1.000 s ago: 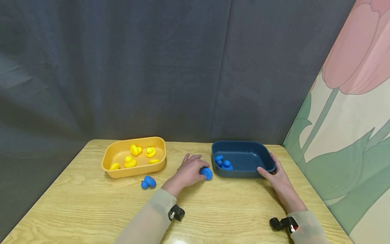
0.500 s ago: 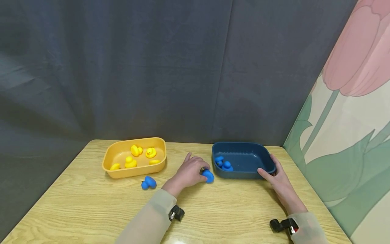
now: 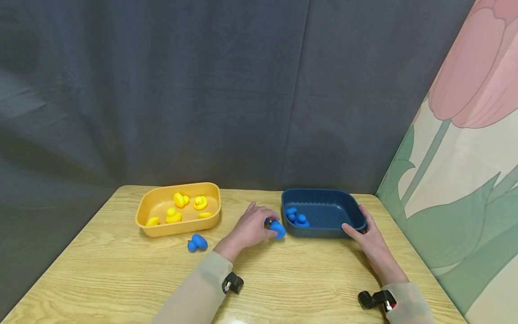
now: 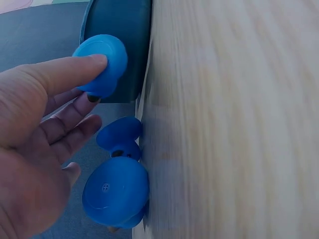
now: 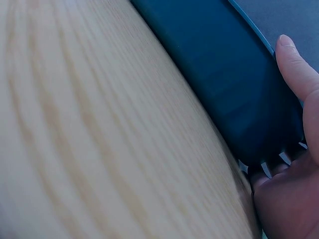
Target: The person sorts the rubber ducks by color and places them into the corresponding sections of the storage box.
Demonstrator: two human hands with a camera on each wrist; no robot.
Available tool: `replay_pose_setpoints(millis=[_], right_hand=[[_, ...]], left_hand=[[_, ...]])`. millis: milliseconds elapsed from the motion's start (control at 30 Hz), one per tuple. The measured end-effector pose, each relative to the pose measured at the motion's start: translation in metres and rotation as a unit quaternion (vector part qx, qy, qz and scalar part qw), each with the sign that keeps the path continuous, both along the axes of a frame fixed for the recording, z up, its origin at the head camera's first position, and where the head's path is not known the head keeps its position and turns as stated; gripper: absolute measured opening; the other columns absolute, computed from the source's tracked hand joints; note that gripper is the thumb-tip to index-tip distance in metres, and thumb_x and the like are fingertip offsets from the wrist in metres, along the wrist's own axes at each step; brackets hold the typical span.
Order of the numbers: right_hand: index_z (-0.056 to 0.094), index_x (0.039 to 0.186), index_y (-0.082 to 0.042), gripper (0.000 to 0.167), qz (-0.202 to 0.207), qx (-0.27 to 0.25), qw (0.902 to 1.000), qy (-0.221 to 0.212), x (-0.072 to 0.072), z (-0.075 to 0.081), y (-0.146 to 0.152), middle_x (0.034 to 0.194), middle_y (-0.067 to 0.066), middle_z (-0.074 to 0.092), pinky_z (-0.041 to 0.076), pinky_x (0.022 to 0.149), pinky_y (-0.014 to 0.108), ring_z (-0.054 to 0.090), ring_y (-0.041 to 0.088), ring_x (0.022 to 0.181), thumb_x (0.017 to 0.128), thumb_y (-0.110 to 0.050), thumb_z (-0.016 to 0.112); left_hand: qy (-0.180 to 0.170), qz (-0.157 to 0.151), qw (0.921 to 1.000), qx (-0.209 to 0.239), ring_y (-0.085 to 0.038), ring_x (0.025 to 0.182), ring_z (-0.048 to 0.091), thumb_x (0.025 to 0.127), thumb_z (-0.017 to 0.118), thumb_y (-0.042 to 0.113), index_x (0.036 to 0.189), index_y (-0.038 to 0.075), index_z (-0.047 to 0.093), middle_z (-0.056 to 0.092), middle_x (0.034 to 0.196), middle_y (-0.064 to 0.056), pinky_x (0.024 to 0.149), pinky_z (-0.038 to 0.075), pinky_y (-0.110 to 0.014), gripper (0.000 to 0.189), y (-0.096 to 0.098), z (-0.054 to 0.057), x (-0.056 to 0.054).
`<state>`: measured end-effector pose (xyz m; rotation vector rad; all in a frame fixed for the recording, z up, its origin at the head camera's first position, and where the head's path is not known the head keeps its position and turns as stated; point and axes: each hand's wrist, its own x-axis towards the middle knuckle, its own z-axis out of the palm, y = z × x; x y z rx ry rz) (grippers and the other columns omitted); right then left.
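A blue rubber duck [image 3: 277, 229] is pinched between the thumb and fingers of my left hand [image 3: 252, 227], just left of the dark blue bin [image 3: 319, 231]. In the left wrist view this duck [image 4: 112, 57] is held above the table, its flat base showing beside the thumb. Two more blue ducks [image 4: 114, 191] lie below the hand there; the head view shows one blue duck [image 3: 197, 242] on the table. My right hand [image 3: 368, 231] grips the bin's right end, thumb at the rim and fingers around the side. Blue ducks [image 3: 301, 220] sit in the bin's left corner.
A yellow bin [image 3: 174, 229] with several yellow ducks [image 3: 173, 215] stands at the back left of the wooden table [image 3: 299, 279]. A dark curtain [image 3: 243, 90] hangs behind the table. A flower-patterned wall [image 3: 457, 202] stands along the right side.
My left hand has taken the blue duck up slightly and turned it, shifting a little to the right toward the dark blue bin. The right hand keeps its place.
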<state>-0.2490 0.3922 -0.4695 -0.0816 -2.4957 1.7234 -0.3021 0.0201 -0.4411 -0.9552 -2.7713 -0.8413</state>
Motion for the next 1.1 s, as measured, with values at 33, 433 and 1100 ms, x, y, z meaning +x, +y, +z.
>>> replay_pose_setpoints(millis=[33, 433, 1100], right_hand=[[-0.006, 0.179, -0.021, 0.104, 0.001, -0.003, 1.0000, 0.001, 0.000, 0.000, 0.000, 0.184, 0.015, -0.006, 0.014, 0.132, 0.065, 0.003, 0.045, 0.168, 0.110, -0.026, 0.072], [-0.007, 0.178, -0.021, 0.103, 0.005, -0.014, 0.9999, 0.001, 0.000, 0.000, 0.000, 0.184, 0.015, -0.008, 0.013, 0.133, 0.064, 0.002, 0.045, 0.168, 0.111, -0.025, 0.071], [-0.008, 0.178, -0.021, 0.104, 0.003, -0.013, 0.9999, 0.001, 0.000, -0.002, 0.001, 0.184, 0.014, -0.009, 0.013, 0.133, 0.065, 0.000, 0.044, 0.168, 0.111, -0.026, 0.071]], left_hand=[[0.000, 0.000, 1.0000, 0.006, -0.024, 0.127, 0.067, 0.094, 0.092, 0.022, 0.129, 0.010, 0.080, 0.078, 0.126, -0.001, 0.136, 0.015, -0.055, 0.039, 0.000, 0.000, 0.000], [-0.026, 0.060, 0.9909, 0.118, -0.028, 0.126, 0.064, 0.096, 0.090, 0.021, 0.137, 0.010, 0.077, 0.072, 0.135, -0.006, 0.112, 0.054, -0.048, 0.044, 0.004, 0.015, 0.002], [-0.023, 0.082, 0.9831, 0.162, -0.028, 0.131, 0.062, 0.102, 0.083, 0.027, 0.146, 0.015, 0.071, 0.069, 0.133, -0.002, 0.110, 0.054, -0.044, 0.047, 0.044, 0.022, -0.004]])
